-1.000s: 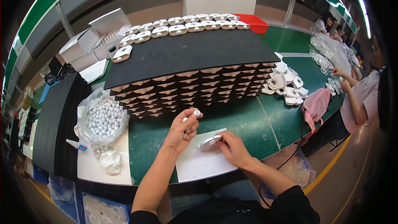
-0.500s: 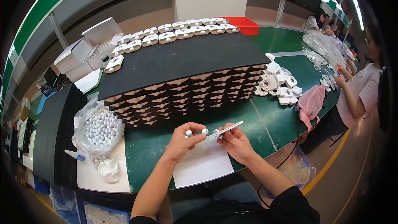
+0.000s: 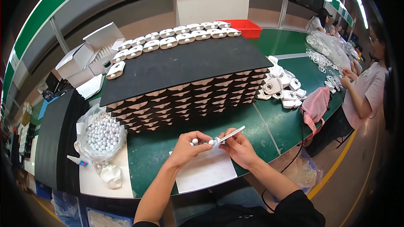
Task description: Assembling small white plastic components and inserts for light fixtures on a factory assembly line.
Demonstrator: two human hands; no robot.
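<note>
My left hand [image 3: 187,146] pinches a small white part with two round ends [image 3: 202,142] above the green table. My right hand [image 3: 238,147] holds a thin white stick-like tool [image 3: 231,134] whose tip meets that part. Both hands hover over a white sheet of paper [image 3: 206,170] lying at the table's front edge. Just beyond the hands rises a tall stack of black trays [image 3: 185,88] holding beige pieces, with rows of white moulded parts [image 3: 168,42] on its top tray.
A clear bag of small white balls [image 3: 102,133] and a small glue bottle [image 3: 77,161] lie to the left. A pile of white parts [image 3: 280,86] and a pink cloth [image 3: 315,105] sit to the right. Other people [image 3: 366,88] work at the far right. White boxes [image 3: 80,59] stand at the back left.
My hands have come together in front of the stack: the right hand raised the stick tool from the paper to the white part, which the left hand has lowered.
</note>
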